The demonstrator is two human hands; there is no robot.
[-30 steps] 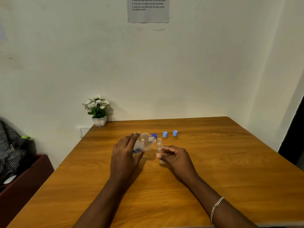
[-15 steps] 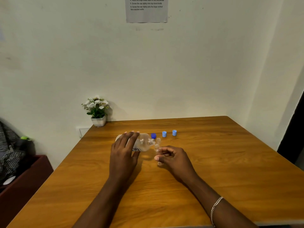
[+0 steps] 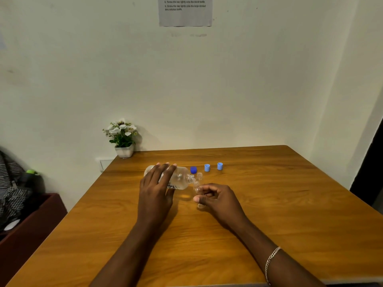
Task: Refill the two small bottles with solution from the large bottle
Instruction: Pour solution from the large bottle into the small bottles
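The large clear plastic bottle (image 3: 180,180) lies tipped sideways, with the left hand (image 3: 155,189) curled over it, its neck at the small clear bottle (image 3: 196,186) pinched in the right hand (image 3: 219,200).

Head view looks down across the table (image 3: 290,204), seemingly close

Table (image 3: 269,204): wood grain, smooth, slight sheen. Big bottle (image 3: 180,179): clear glossy plastic. Caps (image 3: 207,168): blue plastic, matt. Bracelet (image 3: 271,257): shiny metal chain. Wall notice (image 3: 185,15): matt paper.
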